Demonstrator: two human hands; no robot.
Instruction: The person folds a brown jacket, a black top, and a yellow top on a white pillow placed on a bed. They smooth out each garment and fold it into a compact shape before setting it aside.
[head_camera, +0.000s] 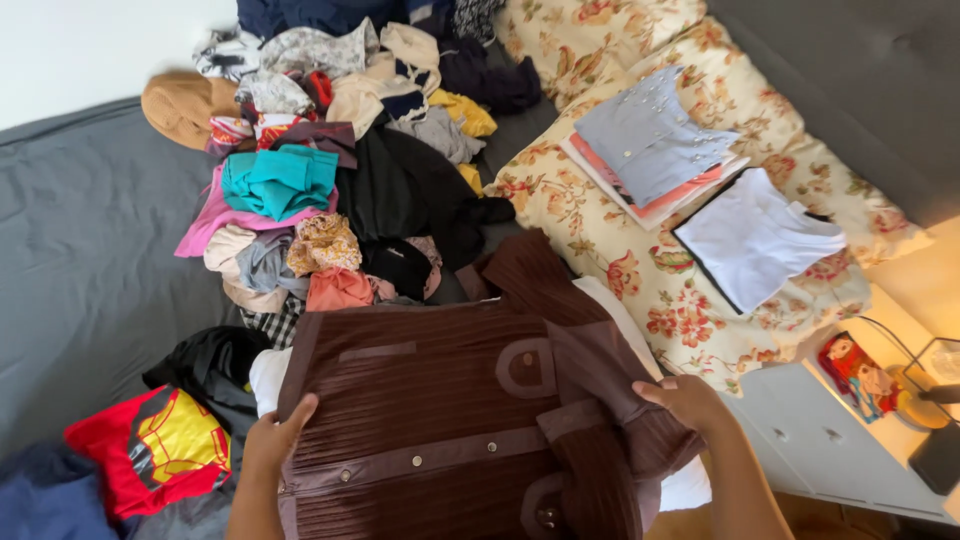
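Both hands, left hand (272, 437) and right hand (688, 400), clamp the brown ribbed buttoned garment (450, 420) by its edges (spread flat over the grey bed (80, 250), seemingly for folding)

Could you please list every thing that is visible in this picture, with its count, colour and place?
brown ribbed garment: one, brown, front centre, held by both hands
heap of clothes: many, mixed colours, on grey bed cover
folded stack: one, grey-blue on top, on floral cover
white folded garment: one, right of that stack
red and yellow garment: one, lower left
white drawer unit: one, lower right
left hand: grips the garment's left edge
right hand: grips its right side
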